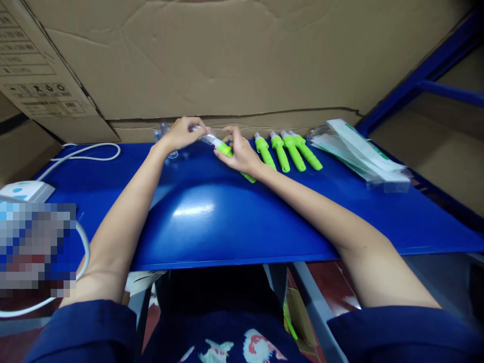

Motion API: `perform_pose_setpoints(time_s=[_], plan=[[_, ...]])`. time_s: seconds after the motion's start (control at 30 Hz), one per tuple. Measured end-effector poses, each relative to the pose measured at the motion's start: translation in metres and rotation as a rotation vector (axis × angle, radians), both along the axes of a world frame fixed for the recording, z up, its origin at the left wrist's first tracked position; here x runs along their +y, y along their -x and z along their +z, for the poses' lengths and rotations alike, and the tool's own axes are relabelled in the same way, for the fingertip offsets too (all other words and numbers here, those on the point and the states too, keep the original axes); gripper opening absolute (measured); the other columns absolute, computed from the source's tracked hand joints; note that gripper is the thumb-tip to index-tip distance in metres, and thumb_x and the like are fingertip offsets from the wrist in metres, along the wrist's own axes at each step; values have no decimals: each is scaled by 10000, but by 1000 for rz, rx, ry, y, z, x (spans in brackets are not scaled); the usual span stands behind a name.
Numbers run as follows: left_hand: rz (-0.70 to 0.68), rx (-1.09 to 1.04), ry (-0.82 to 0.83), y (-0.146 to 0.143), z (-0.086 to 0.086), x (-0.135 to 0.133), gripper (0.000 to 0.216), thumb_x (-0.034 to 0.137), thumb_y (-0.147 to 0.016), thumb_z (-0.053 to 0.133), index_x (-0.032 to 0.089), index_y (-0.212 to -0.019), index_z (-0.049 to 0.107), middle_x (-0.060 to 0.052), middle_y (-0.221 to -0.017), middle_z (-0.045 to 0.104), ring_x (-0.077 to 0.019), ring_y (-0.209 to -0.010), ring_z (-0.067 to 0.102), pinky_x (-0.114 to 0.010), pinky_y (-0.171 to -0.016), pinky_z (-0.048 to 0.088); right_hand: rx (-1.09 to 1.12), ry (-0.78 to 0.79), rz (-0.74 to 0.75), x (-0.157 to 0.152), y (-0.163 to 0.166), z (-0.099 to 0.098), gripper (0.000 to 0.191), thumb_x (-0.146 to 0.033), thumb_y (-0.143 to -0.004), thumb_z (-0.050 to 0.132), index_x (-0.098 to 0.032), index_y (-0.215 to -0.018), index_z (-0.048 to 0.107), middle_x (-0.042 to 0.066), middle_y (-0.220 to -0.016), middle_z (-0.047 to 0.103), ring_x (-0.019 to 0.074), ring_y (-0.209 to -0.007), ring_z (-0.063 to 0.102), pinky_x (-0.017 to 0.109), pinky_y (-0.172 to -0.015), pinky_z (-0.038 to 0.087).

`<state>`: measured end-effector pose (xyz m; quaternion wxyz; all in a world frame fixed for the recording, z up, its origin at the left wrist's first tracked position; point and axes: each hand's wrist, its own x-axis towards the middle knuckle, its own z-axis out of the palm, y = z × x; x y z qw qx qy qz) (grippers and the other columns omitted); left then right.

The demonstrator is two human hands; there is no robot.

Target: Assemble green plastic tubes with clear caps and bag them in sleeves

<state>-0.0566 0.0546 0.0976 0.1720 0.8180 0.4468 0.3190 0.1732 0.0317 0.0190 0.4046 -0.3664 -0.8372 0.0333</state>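
Observation:
Between my two hands is a lime-green handled device (226, 148) with a white collar and a small red spot. My right hand (242, 154) is wrapped round its green handle, whose lower end shows below the palm. The fingers of my left hand (186, 132) pinch a clear plastic cap (206, 137) at the device's upper end; I cannot tell whether it is fully seated. Beside my left hand stand clear plastic caps (165, 129), partly hidden by the wrist. Several like green devices with clear tips (290, 150) lie in a row to the right of my right hand.
Clear plastic packaging with white and green strips (363, 151) lies at the right. A white power strip (28, 191) with a looping cable (94, 151) sits at the left, near a blurred-out patch. Cardboard (234, 60) walls the back of the blue table (234, 222); a blue frame rises at right.

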Motion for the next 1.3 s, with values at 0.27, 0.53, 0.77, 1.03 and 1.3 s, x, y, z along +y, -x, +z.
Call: perform_pose_setpoints(time_s=[0.27, 0.53, 0.77, 1.03, 1.3], plan=[[-184, 175, 128, -4, 11, -10, 398, 463, -806, 676, 156, -1022, 808, -79, -1006, 798, -236, -955, 697, -321, -876, 516, 11, 41, 94, 5, -2, -6, 958, -761, -918, 651, -182, -1565, 245, 120, -1078, 693, 277, -917, 737, 464, -882, 607], [-142, 473, 125, -18, 31, -31, 496, 528, -817, 604, 199, -1125, 813, -61, -1083, 814, -247, -978, 716, -294, -849, 497, 15, 165, 111, 12, -2, -1, 1192, -767, -766, 817, -240, -1646, 211, 103, -1109, 696, 246, -840, 732, 460, -868, 636], [22, 683, 92, -29, 31, -39, 621, 767, -748, 653, 218, -990, 813, -78, -748, 710, -276, -818, 670, -309, -706, 413, 22, 239, 122, 5, 4, 4, 1275, -765, -710, 850, -219, -1669, 212, 173, -1262, 637, 359, -1028, 760, 563, -939, 630], [-27, 537, 68, -20, 30, -33, 558, 713, -761, 687, 158, -780, 746, -9, -599, 509, -164, -656, 473, -300, -639, 306, -28, 221, 101, -1, 4, 13, 1147, -647, -719, 917, -177, -1577, 317, 196, -1315, 626, 340, -1026, 739, 556, -993, 597], [111, 206, 19, 8, 34, -22, 501, 672, -838, 649, 189, -777, 767, -39, -595, 622, -210, -733, 576, -346, -725, 429, -196, 75, -35, 10, -35, 40, 497, -521, -910, 773, -221, -1261, 591, 133, -1108, 720, 362, -1022, 699, 582, -974, 568]])
